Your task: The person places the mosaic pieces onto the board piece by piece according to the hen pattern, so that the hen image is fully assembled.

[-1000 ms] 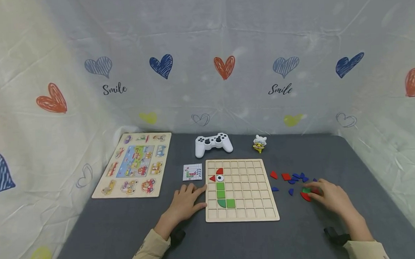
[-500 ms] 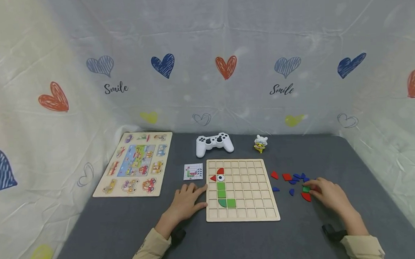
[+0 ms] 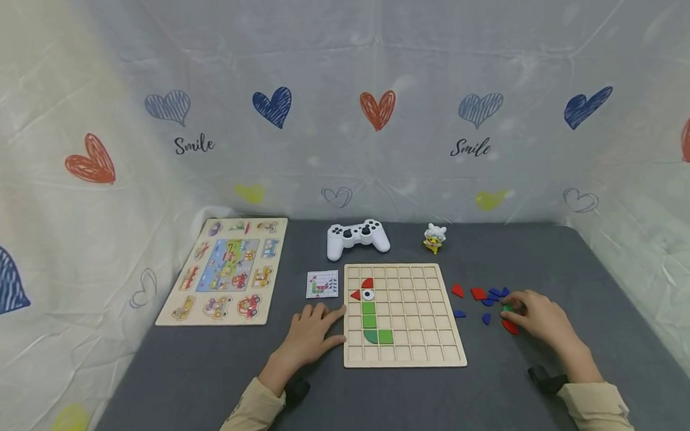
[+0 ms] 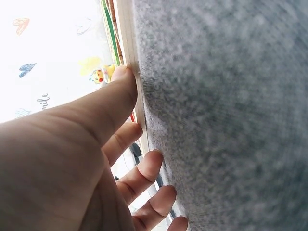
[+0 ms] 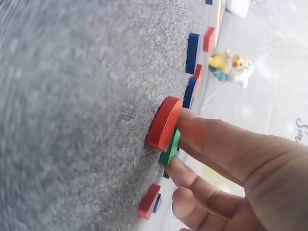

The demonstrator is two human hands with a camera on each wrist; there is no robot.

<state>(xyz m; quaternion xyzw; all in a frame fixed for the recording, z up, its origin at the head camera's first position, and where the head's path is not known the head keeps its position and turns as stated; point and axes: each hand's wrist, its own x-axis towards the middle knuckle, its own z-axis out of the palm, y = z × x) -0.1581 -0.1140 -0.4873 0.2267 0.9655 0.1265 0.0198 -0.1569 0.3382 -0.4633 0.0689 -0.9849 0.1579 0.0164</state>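
My left hand [image 3: 306, 336] rests beside the left edge of the wooden grid board [image 3: 420, 359], thumb and index fingertip touching its rim. Its fingers are spread in the left wrist view. On the board lie green squares [image 3: 369, 321], a green quarter-round [image 3: 371, 336], red pieces [image 3: 367, 283] and a round eye piece [image 3: 368, 295]. At the right, my right hand [image 3: 543, 316] pinches a green block [image 5: 171, 148] between thumb and finger, close to the table. A red curved block [image 5: 165, 124] lies right by it, partly covering it in the right wrist view.
Several blue pieces [image 3: 486, 319] and red pieces [image 3: 478, 294] lie loose right of the board. A pattern card [image 3: 322, 284], a vehicle puzzle board [image 3: 170, 313], a white game controller [image 3: 358, 234] and a small figurine [image 3: 434, 237] stand farther back and left.
My right hand has shifted slightly left and away from me, its fingers closing on the green block. A red piece under that hand went out of sight. My left hand stays put.
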